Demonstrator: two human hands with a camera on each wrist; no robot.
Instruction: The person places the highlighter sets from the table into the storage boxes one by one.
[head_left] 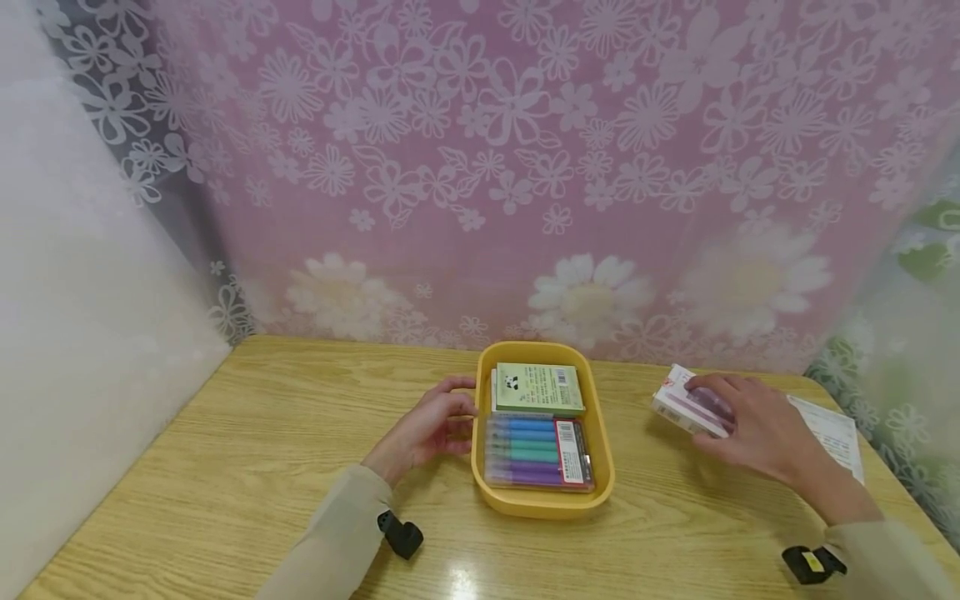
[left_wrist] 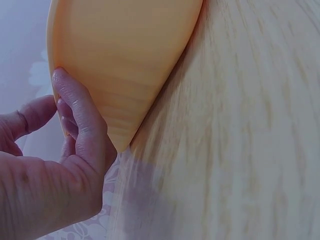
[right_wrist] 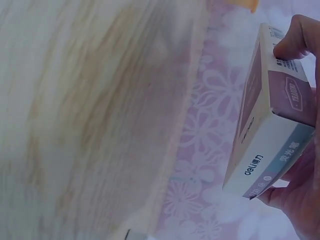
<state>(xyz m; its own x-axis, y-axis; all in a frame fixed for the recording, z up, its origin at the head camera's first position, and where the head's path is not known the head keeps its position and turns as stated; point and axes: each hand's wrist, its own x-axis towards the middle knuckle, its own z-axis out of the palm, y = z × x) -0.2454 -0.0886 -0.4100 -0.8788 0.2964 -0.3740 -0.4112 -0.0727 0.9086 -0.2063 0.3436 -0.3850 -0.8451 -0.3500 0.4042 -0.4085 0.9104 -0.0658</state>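
A white and purple highlighter box (right_wrist: 272,112) is gripped in my right hand (head_left: 765,429), held to the right of the yellow tray (head_left: 551,507). In the right wrist view, the thumb and fingers press on opposite sides of the box. My left hand (head_left: 438,421) rests at the tray's left side. Its loosely bent fingers (left_wrist: 82,102) touch the outer wall near the rim. Inside the tray, a green box with a panda picture (head_left: 536,387) lies at the far end. A clear pack of blue, green and purple pens (head_left: 528,454) lies nearer me.
A white printed sheet or packet (head_left: 832,437) lies on the wooden table (head_left: 300,467) at the right, partly hidden behind my right hand. A pink flowered curtain (head_left: 450,167) hangs along the table's back edge. Pale curtains hang at both sides.
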